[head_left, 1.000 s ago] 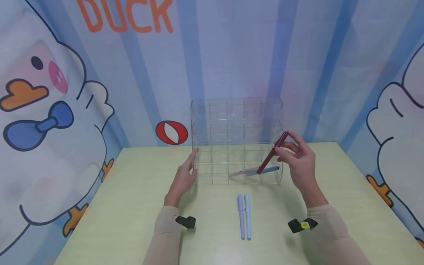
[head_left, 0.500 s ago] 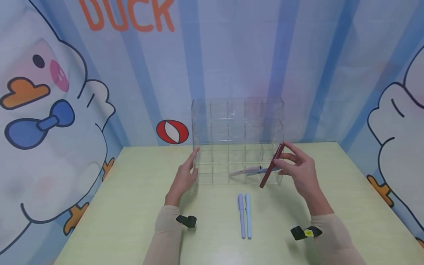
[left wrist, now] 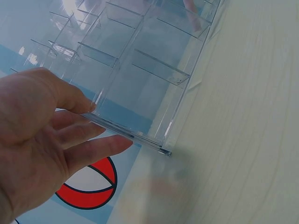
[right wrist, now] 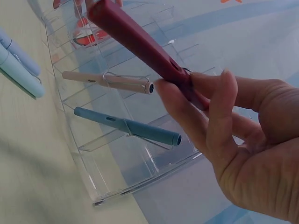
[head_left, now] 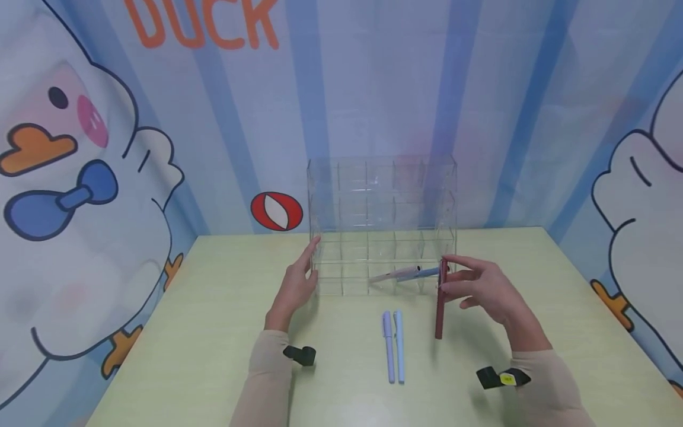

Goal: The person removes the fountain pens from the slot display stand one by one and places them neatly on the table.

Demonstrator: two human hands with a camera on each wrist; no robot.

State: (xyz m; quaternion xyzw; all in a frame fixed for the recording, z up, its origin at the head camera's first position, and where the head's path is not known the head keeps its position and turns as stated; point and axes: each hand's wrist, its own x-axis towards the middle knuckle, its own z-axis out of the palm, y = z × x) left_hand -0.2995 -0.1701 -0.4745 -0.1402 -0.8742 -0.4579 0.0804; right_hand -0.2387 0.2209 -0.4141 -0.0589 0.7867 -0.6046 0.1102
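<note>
A clear acrylic compartment rack (head_left: pixel 366 252) stands upright at the back of the table. My left hand (head_left: pixel 293 287) holds its left side; in the left wrist view the thumb and fingers grip the edge of the clear panel (left wrist: pixel 126 130). With thumb and fingers my right hand (head_left: pixel 488 290) pinches a dark red pen (head_left: pixel 440 314) by its capped upper part, nearly upright in front of the rack's right end. A pale pink pen (right wrist: pixel 107 81) and a blue pen (right wrist: pixel 126 125), both with wire clips, lie in lower compartments of the rack, side by side.
On the table in front of the rack lie a lavender pen (head_left: pixel 389 350) and a light blue pen (head_left: pixel 399 350), parallel and close together. Behind the rack hangs a striped blue cloth (head_left: pixel 373 77) with duck drawings.
My right hand has drawn the red pen down and toward me, away from the rack, turning it from slanted to nearly upright. The left hand has stayed on the rack's side.
</note>
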